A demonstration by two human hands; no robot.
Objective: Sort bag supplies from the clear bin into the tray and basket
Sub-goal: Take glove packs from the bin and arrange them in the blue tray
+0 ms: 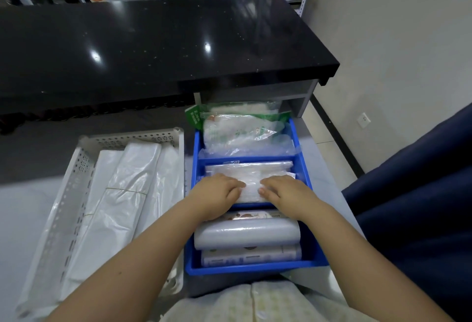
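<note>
A blue divided tray (195, 168) stands in front of me with three compartments. In its middle compartment lies a flat stack of clear bags (251, 174). My left hand (217, 194) and my right hand (283, 192) both rest on the near part of that stack, fingers bent down onto it. The far compartment holds green-printed bag packs (240, 127). The near compartment holds rolls of bags (246, 236). To the left stands a white perforated basket (74, 176) with folded white plastic bags (127, 194) inside. No clear bin is in view.
A black glossy counter (153, 48) runs across the far side, its edge just beyond the tray. A dark blue cloth surface (419, 206) is at the right. A wall with a socket (363, 119) is at far right.
</note>
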